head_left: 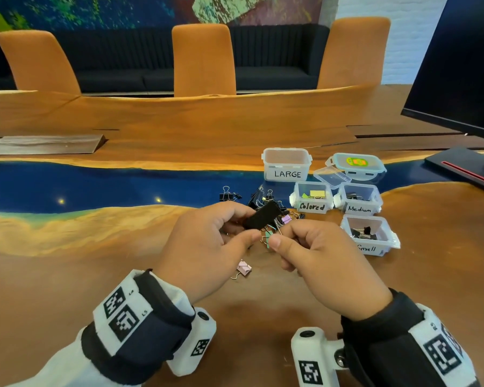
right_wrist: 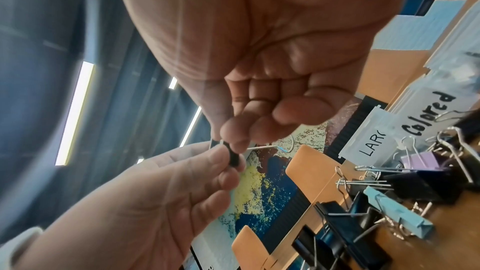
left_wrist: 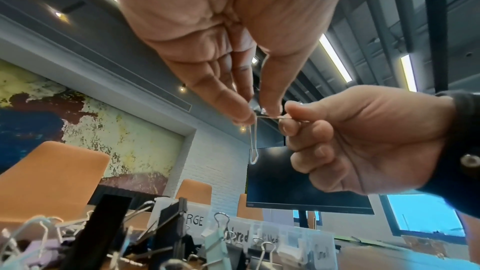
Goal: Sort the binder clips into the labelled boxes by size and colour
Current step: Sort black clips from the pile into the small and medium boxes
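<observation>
My left hand (head_left: 249,227) grips a large black binder clip (head_left: 261,216) by its body, held above the table. My right hand (head_left: 280,236) pinches one of the clip's wire handles; the other handle (left_wrist: 253,147) hangs down in the left wrist view. In the right wrist view the black clip (right_wrist: 233,158) sits between the fingertips of both hands. Just behind my hands lies a pile of black and coloured clips (head_left: 263,196). To the right stand the boxes marked LARGE (head_left: 287,174), Colored (head_left: 312,206), Medium (head_left: 359,209) and Small (head_left: 368,248).
A pink clip (head_left: 243,268) lies on the table below my left hand, and a green clip (head_left: 268,236) shows between my hands. Two box lids (head_left: 358,163) lie behind the Medium box. A monitor (head_left: 464,65) stands at the far right.
</observation>
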Demonstrator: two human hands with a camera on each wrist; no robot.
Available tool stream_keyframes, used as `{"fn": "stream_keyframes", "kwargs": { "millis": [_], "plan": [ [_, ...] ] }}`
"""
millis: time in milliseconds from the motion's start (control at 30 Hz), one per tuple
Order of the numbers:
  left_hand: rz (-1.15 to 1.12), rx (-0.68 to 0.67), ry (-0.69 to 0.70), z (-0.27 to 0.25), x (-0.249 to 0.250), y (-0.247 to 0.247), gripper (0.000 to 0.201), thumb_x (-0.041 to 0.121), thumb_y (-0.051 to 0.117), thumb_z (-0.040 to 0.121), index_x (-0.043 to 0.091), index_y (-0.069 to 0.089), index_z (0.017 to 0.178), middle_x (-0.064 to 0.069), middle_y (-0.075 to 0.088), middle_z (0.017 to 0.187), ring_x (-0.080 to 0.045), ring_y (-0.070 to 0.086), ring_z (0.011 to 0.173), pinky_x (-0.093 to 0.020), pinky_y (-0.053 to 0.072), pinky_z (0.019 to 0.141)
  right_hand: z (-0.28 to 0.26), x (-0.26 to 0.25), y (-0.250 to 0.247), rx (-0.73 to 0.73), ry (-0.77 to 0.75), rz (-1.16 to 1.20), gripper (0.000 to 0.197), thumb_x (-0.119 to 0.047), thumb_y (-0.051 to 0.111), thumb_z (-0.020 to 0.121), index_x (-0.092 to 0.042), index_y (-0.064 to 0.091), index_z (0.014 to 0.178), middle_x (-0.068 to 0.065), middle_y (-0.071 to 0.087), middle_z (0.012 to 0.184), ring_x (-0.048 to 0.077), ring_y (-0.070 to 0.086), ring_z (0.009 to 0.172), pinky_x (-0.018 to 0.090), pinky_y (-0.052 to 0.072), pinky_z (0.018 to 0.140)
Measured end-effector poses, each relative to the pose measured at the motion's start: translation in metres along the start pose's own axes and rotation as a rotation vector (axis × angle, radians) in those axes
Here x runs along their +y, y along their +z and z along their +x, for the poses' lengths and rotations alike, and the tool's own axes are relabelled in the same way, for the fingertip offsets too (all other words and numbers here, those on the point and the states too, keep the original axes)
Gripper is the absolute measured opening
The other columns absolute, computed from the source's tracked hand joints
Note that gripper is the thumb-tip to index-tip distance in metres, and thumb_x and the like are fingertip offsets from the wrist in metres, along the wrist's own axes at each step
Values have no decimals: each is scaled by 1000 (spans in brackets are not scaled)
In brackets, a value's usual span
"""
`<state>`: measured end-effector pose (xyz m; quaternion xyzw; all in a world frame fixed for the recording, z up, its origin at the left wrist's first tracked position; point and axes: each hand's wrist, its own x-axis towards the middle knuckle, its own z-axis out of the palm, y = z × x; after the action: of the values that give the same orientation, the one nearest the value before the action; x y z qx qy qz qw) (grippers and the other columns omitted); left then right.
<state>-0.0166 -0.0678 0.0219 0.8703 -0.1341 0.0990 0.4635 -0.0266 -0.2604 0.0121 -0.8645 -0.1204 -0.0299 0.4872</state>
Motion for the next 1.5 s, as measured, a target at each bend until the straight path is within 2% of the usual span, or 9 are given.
{"fn": "stream_keyframes", "kwargs": {
  "millis": [100,233,433,600,733,867,1200,1333,1500],
  "plan": [
    [-231,-5,-124,3,-4,-3,22,9,69,92,22,73,110,4,78,86,-11,75,81,-23,59,75,1,1,-3,16,-7,-37,30,-34,64,93,-17,64,68,9,61,64,5,45,51,17,39,55],
    [-441,-79,-242,4,-6,-10,23,5,61,97,12,69,117,-9,79,88,-18,76,82,-24,61,69,4,5,-6,44,30,-88,38,-44,70,87,-14,62,64,13,56,57,8,44,49,17,39,53],
    [-632,12,-324,10,-18,-18,19,8,61,96,9,69,113,-11,78,93,-20,76,85,-25,62,67,31,-5,-24,22,24,-289,49,-57,69,80,-12,58,65,-7,47,48,4,42,45,23,39,54],
    [-774,142,-394,19,-40,-27,22,18,67,93,8,68,112,-11,78,99,-23,75,94,-26,60,68,90,-39,-64,32,-49,-604,35,-51,66,87,-19,62,76,-5,57,69,9,50,62,27,42,59],
    [-1096,158,-520,25,-57,-28,44,26,69,84,2,64,121,-16,75,104,-20,73,89,-23,61,63,163,-30,-74,-100,65,-839,23,-45,70,87,-24,65,93,-3,67,93,13,60,83,32,49,74],
    [-1333,169,-612,31,-75,-23,44,27,68,85,2,65,121,-10,75,98,-13,71,77,-19,60,60,219,6,-68,-253,222,-956,45,-42,76,83,-23,63,121,0,63,127,22,59,113,40,47,100],
    [-1406,255,-670,38,-101,-17,35,32,71,83,12,67,112,-7,74,103,-10,60,73,-18,53,56,281,55,-43,-264,419,-997,106,-33,91,68,-19,30,153,10,48,148,35,50,129,46,44,106],
    [-1396,276,-665,37,-104,-16,34,30,69,88,10,68,115,-7,73,101,-10,60,71,-19,52,56,285,68,-36,-308,423,-1060,95,-28,90,68,-19,38,147,10,59,132,32,57,115,42,49,99],
    [-1382,275,-668,37,-103,-14,31,29,68,90,11,68,116,-7,74,100,-10,61,70,-19,52,57,280,59,-47,-216,343,-1045,103,-31,89,68,-20,32,152,13,51,138,33,57,112,42,52,90]
  ]
}}
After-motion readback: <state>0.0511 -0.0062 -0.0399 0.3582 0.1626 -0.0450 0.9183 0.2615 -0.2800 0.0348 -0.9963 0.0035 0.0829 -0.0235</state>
